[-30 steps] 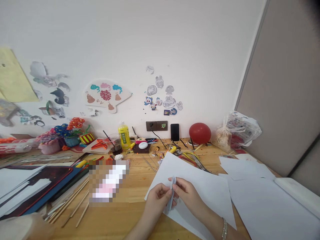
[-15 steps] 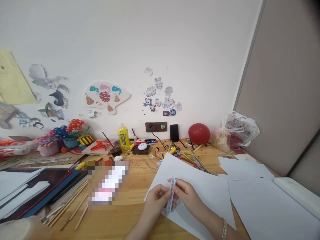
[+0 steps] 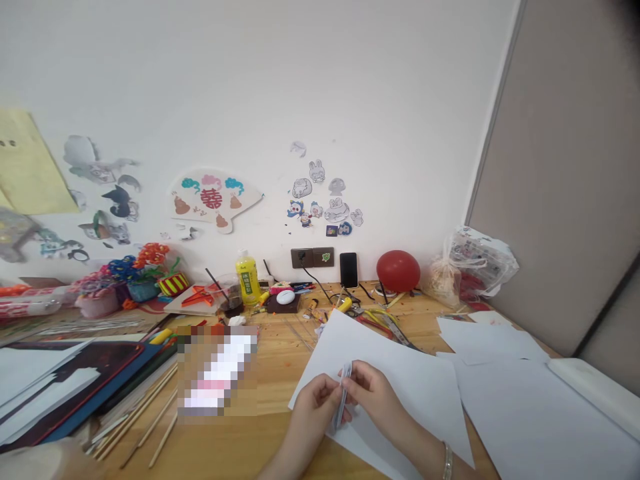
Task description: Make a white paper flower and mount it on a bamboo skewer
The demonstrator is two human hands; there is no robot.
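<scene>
Between my two hands is a narrow strip of folded white paper (image 3: 343,399), standing on edge with several layers showing. My left hand (image 3: 316,408) pinches it from the left, thumb along its near side. From the other side my right hand (image 3: 369,390) grips its upper part between thumb and fingers; a bracelet circles that wrist. Some fingertips are hidden behind the strip. Under both hands lies a large white sheet of paper (image 3: 415,393), set at an angle on the wooden table (image 3: 273,433).
More white sheets (image 3: 540,413) cover the right side. Left of my hands are a blurred-out bright object (image 3: 220,373) and several thin wooden sticks (image 3: 143,407). Along the wall stand a yellow bottle (image 3: 248,279), a cup of dark drink (image 3: 231,297), a phone (image 3: 349,269) and a red balloon (image 3: 399,271).
Both hands stay on the folded paper, with small finger shifts; its top end now pokes out less above the right fingers. The whole view has moved slightly.
</scene>
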